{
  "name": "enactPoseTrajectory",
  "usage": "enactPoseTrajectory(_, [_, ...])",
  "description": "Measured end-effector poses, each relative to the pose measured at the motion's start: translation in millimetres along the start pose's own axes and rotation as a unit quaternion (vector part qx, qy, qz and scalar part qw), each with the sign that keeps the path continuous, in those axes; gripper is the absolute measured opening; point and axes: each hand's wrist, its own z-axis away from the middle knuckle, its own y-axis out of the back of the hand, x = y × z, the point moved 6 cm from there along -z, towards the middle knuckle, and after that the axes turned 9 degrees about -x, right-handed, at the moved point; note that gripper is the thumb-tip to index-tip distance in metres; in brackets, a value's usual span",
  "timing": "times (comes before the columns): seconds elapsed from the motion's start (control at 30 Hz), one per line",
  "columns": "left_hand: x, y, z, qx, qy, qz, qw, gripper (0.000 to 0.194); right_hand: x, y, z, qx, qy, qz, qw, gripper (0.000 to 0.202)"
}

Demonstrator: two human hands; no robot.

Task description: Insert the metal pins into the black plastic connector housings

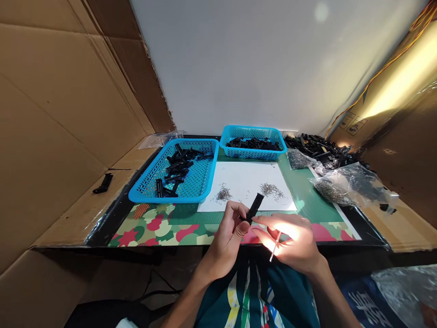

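Note:
My left hand [228, 239] is closed round the lower end of a black plastic part [255, 206], a long narrow piece that tilts up and away to the right. Close against that lower end are the thumb and forefinger of my right hand [297, 239]; whether they pinch something small there, I cannot tell. A thin light-coloured rod [274, 249] is held in the curled fingers of the same hand and points down. Beyond my hands, a white sheet [235, 175] carries two piles of tiny metal pieces, a left pile [224, 193] and a right pile [271, 190].
A larger blue basket [136, 197] with black parts stands left, a smaller blue basket [252, 128] with more at the back. At right lie a heap of black parts [317, 148] and a clear bag [355, 182]. One black part [104, 183] rests on the left cardboard.

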Motion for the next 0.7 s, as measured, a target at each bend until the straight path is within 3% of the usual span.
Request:
enactPoseTrajectory(0.17, [-1.7,1.4,1.2,0.015,-0.012,-0.032,0.999,0.025,-8.8,-1.5,-2.4,-0.03,0.021,0.043,0.998,0.033])
enactPoseTrajectory(0.3, [-3.1,0.0,1.5,0.006,-0.004,0.003,1.0,0.023,-3.4,4.7,-0.4,0.005,0.019,0.031,0.999,0.015])
enactPoseTrajectory(0.47, [-2.4,-3.0,1.4,-0.024,0.046,0.062,0.997,0.026,1.0,7.4,-1.6,0.012,0.066,0.051,0.996,0.022])
enactPoseTrajectory(0.7, [2.5,-1.1,0.3,-0.011,0.06,-0.044,0.997,0.031,0.0,11.3,-9.5,-0.016,0.061,0.069,0.996,0.034])
